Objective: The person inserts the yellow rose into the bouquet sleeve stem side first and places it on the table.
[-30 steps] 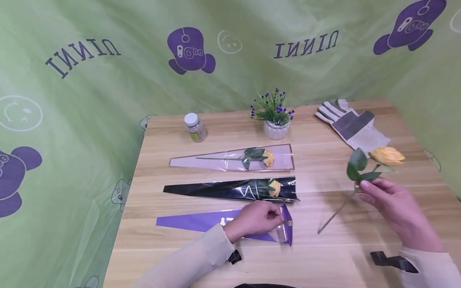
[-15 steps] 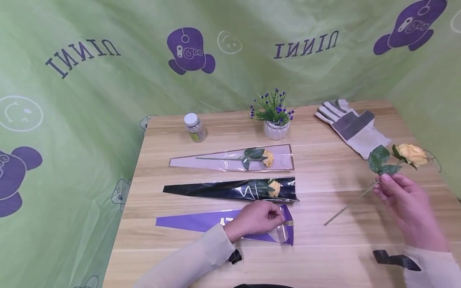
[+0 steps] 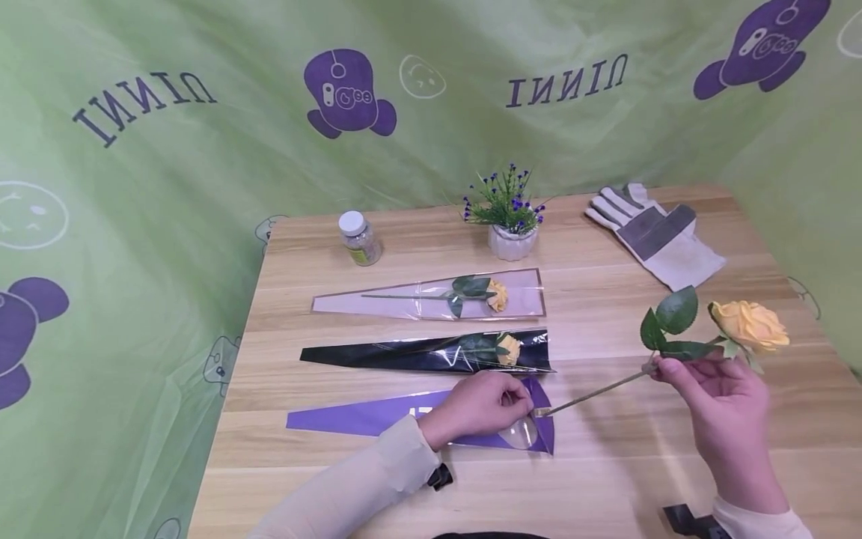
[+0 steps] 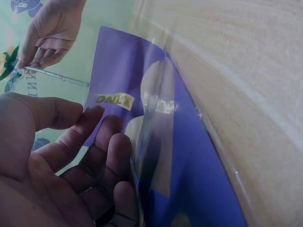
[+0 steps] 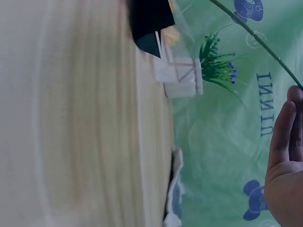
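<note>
A purple flower sleeve (image 3: pixel 337 418) with a clear film front lies nearest me on the table. My left hand (image 3: pixel 480 408) pinches the film by its wide mouth, and in the left wrist view thumb and forefinger meet at the film's edge, beside gold lettering (image 4: pixel 113 100). Right of it, my right hand (image 3: pixel 730 415) holds a yellow artificial rose (image 3: pixel 747 323) by its stem, just below the green leaves. The stem (image 3: pixel 595 393) slants down leftward, its cut end right at the sleeve's mouth. In the right wrist view the stem (image 5: pixel 260 38) crosses above my fingers.
Behind lie a black sleeve (image 3: pixel 377 355) and a pale pink sleeve (image 3: pixel 397 305), each with a yellow rose inside. Farther back stand a white-capped jar (image 3: pixel 362 239) and a potted plant (image 3: pixel 513 241). Work gloves (image 3: pixel 656 236) lie at the back right, before a green curtain (image 3: pixel 263 150).
The rose first swung right and away, then came back left, and its stem end has reached the purple sleeve's mouth. My left hand has stayed at the film.
</note>
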